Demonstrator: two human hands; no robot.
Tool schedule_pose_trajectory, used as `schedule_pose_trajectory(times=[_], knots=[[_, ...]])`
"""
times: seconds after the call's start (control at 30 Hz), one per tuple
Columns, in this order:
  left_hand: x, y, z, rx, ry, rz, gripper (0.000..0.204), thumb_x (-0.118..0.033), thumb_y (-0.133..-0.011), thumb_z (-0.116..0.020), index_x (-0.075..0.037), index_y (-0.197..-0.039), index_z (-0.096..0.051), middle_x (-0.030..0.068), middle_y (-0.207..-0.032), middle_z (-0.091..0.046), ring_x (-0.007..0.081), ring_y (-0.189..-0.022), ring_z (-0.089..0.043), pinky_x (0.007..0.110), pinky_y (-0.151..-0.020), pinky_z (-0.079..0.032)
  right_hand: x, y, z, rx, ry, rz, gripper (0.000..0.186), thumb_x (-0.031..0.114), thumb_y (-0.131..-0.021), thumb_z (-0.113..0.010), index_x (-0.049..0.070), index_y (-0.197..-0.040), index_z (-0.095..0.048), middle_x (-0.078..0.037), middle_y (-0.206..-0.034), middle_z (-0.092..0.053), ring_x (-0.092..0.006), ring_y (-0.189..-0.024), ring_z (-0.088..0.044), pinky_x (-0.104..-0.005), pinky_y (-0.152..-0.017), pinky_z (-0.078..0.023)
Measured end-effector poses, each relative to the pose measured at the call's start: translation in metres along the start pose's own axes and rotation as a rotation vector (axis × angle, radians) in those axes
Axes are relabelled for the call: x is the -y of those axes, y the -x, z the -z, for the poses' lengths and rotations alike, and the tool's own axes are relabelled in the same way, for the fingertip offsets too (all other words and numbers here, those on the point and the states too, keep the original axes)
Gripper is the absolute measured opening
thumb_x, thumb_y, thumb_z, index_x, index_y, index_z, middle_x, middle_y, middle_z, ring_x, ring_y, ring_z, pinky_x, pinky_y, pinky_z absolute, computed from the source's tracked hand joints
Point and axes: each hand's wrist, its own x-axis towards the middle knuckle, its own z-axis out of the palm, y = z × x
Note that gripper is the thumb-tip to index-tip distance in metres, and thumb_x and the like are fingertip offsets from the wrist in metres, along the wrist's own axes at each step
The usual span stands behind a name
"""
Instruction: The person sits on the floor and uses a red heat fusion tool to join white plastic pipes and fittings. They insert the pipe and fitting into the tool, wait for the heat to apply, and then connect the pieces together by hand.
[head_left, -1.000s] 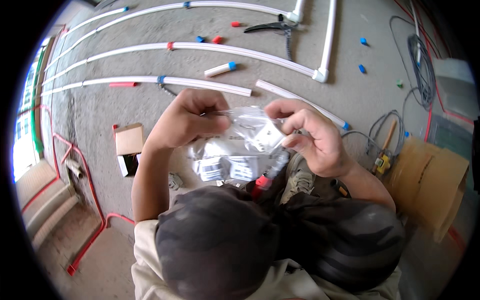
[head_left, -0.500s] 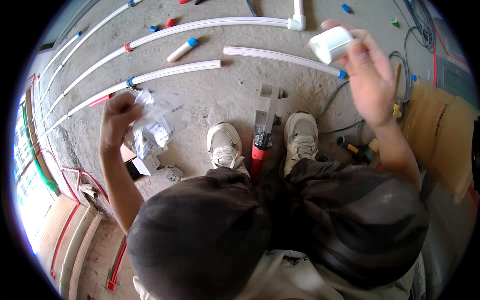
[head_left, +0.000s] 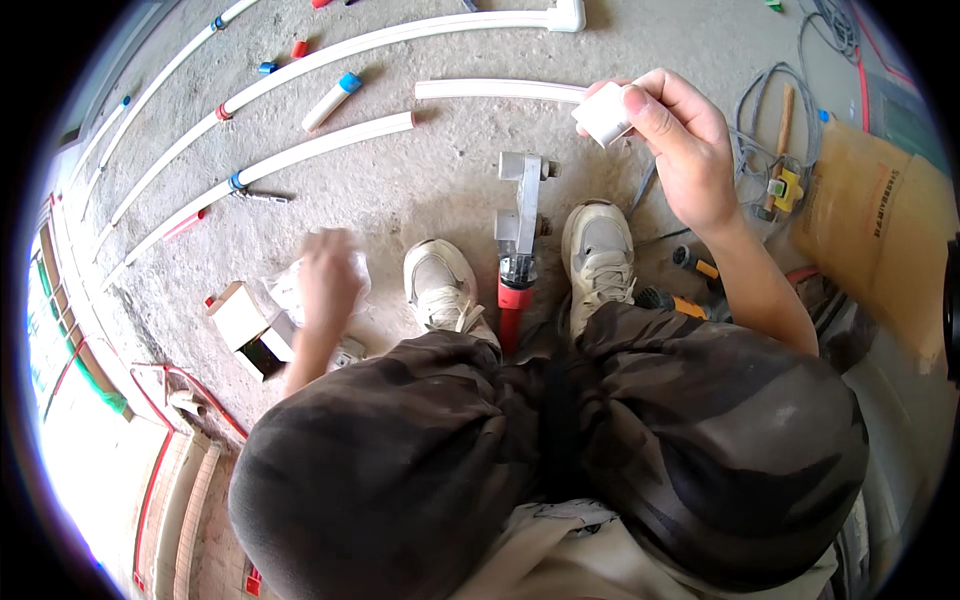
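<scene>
Raised at the upper right, my right hand (head_left: pixel 695 150) is closed around a white plastic pipe fitting (head_left: pixel 605 115), thumb on its side. The fitting overlaps the end of a short white pipe (head_left: pixel 500 90) lying beyond; whether they touch I cannot tell. My left hand (head_left: pixel 332 275) is low on the left, smeared by motion, over a clear plastic bag (head_left: pixel 285 290) on the floor. Its fingers cannot be made out. Between my shoes lies a pipe welding tool (head_left: pixel 514 300) with a red handle and a grey metal heating head.
Long white pipes (head_left: pixel 330 60) cross the floor at the far left, with a blue-capped pipe piece (head_left: pixel 331 102) among them. An opened carton (head_left: pixel 240 325) stands left of the bag. On the right are a hammer (head_left: pixel 780 150), grey cables (head_left: pixel 765 95) and a cardboard sheet (head_left: pixel 865 210).
My left hand has come down and right, and the plastic bag is now low by the floor. My right hand has moved down and slightly left with the fitting. The view has shifted.
</scene>
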Motion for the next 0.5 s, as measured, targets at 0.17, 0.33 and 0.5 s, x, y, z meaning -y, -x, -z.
schedule_pose_trajectory(times=[0.17,0.33,0.5], knots=[[-0.125,0.000,-0.024,0.873,0.821,0.130,0.048,-0.023,-0.088,-0.086,0.008,-0.122,-0.070,0.0133,-0.106,-0.075,0.0191,-0.093,-0.070,0.035,-0.075,-0.057,0.019,0.002,-0.029,-0.247,-0.234,0.082,0.028,0.023,-0.112,-0.050,-0.002,-0.110,-0.061,-0.023,-0.117,-0.072,-0.0273,-0.101,-0.070,-0.0384,-0.094,-0.053],[-0.151,-0.006,-0.076,1.304,1.214,0.473,0.032,-0.016,-0.093,-0.081,0.003,-0.115,-0.069,0.0122,-0.102,-0.072,0.0239,-0.086,-0.068,0.034,-0.070,-0.057,0.043,0.028,-0.056,-0.310,-0.278,0.106,0.032,0.025,-0.113,-0.047,-0.003,-0.107,-0.061,-0.023,-0.114,-0.071,-0.0268,-0.095,-0.067,-0.0406,-0.086,-0.054],[-0.165,0.004,-0.102,1.091,1.432,0.797,0.030,-0.017,-0.096,-0.080,0.002,-0.113,-0.064,0.0109,-0.103,-0.062,0.0274,-0.088,-0.067,0.041,-0.072,-0.060,0.057,0.050,-0.081,-0.415,-0.361,0.025,0.029,0.027,-0.109,-0.056,0.000,-0.103,-0.064,-0.016,-0.105,-0.073,-0.0206,-0.093,-0.068,-0.0349,-0.083,-0.053]])
